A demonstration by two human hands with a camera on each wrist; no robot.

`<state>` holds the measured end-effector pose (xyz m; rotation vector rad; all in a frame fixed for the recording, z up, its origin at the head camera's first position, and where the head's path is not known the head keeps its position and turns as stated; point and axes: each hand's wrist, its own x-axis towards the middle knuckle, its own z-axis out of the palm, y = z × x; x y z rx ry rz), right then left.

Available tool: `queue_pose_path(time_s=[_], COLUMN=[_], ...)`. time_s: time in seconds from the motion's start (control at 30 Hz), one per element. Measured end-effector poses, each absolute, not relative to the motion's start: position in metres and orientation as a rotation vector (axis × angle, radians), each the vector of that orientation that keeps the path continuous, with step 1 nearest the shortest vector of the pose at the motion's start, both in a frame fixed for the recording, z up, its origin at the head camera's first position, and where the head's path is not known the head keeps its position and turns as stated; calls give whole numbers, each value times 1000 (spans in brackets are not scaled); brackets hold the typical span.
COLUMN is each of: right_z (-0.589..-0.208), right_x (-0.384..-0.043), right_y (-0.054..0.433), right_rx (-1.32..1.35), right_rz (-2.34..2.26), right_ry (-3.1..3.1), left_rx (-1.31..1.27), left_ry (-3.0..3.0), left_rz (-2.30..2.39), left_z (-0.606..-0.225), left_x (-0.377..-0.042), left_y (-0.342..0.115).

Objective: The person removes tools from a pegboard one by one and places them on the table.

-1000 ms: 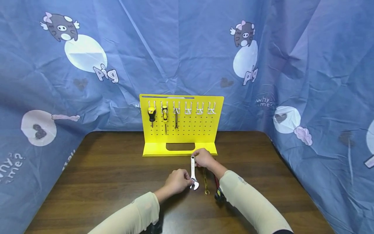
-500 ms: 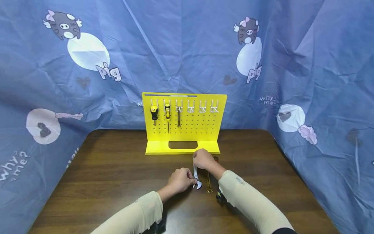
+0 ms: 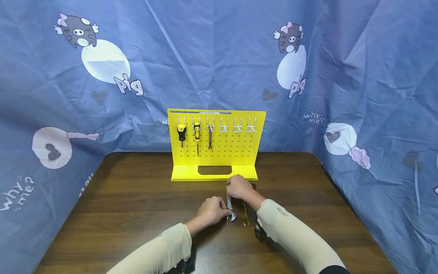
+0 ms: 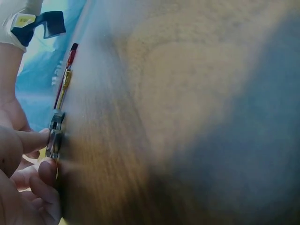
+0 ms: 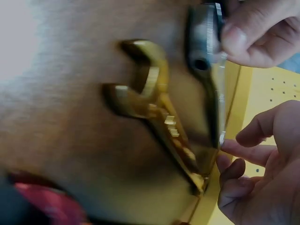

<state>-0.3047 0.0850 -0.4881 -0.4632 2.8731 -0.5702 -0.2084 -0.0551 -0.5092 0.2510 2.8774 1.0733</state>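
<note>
Silver wrench (image 3: 229, 201) was between the two hands, a little right of the desk's (image 3: 137, 198) middle, open jaws pointing away from the far edge; whether it touched the wood I could not tell. Left hand (image 3: 210, 210) pinched it between thumb and finger at the head, the other fingers curled in. Right hand (image 3: 238, 186) was at the handle end, close to the foot of the yellow pegboard (image 3: 222, 152); in the right wrist view some fingers were bent and one fingertip met the wrench's tip, but a pinch could not be confirmed. Golden wrench (image 3: 245, 217) lay on the desk just beside, toward the right edge, partly under the right forearm. Beyond it, a red-and-dark tool (image 4: 71, 56), mostly covered by that arm, blurred in the right wrist view. Pegboard stood midway along the desk's far edge. On its left hooks hung a stubby screwdriver (image 3: 181, 131), a longer screwdriver (image 3: 197, 132) and a small dark wrench (image 3: 210, 140). Blue printed cloth (image 3: 171, 76) hung behind.
</note>
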Motion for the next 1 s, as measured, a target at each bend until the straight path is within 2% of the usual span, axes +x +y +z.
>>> queue_pose_path(time_s=[0.27,0.57,0.77,1.0], right_z=[-454,-412,-393,-380], right_x=[-324,-345,-357,-361], right_y=[71,38,21,11], right_rx=[-614,-589,-595,-590], right_rz=[-913,-1439,-1455,-1431], right_ry=[2901,2838,2893,2918], left_rx=[389,264,163,110], left_ry=[2815,2810,2777,2822], left_rz=[1255,1451,1526,1502], left_z=[-506,-483,-461,-454], left_x=[-226,-273,-297,-316], left_y=[-60,-78,-90,-100])
